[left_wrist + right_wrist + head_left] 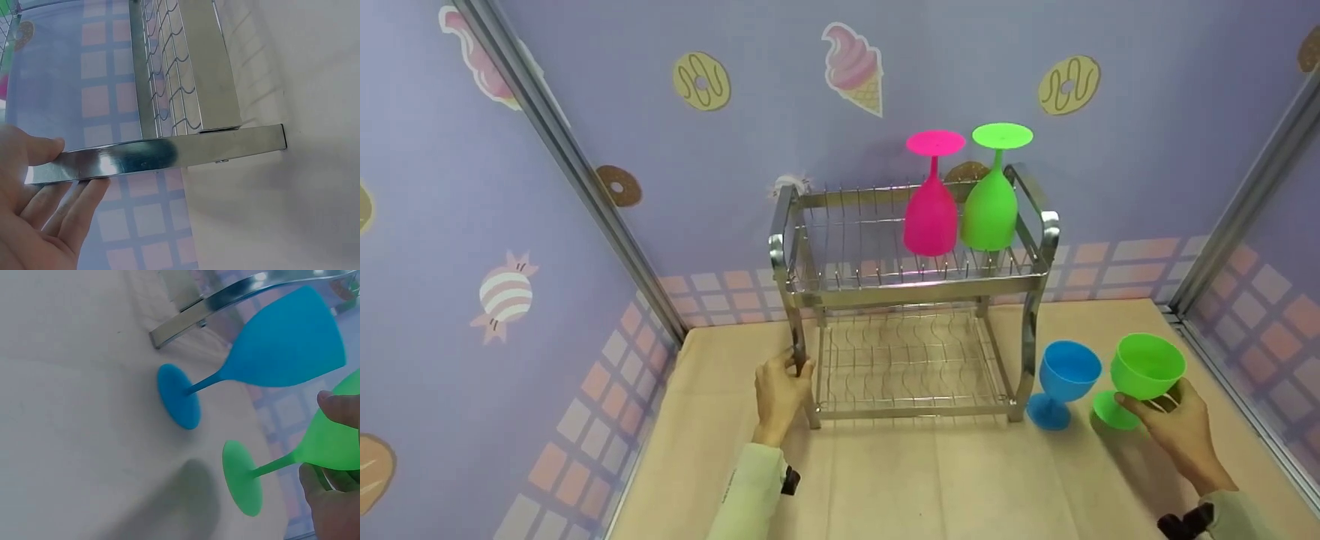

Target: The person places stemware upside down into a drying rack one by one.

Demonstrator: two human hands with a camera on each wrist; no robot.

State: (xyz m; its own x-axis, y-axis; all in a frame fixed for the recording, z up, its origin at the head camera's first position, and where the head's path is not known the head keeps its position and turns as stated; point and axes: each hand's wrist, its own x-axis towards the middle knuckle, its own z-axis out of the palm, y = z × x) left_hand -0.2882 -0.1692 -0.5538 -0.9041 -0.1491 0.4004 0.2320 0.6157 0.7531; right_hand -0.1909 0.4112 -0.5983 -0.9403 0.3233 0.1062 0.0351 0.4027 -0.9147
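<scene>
The left grip (782, 386) closes partway, thumb on one side and fingers on the other of the front left post of the metal rack (919, 291); its forearm reaches forward over the desk (900, 480). The right forearm angles inward, and the right grip (1177, 427) curls thumb and fingers about the bowl of an upright green goblet (1146, 367). Just left of that grip stands a blue goblet (1067, 375); farther forward and left, upturned pink (931, 217) and green goblets (990, 214) sit on the rack's upper tier.
</scene>
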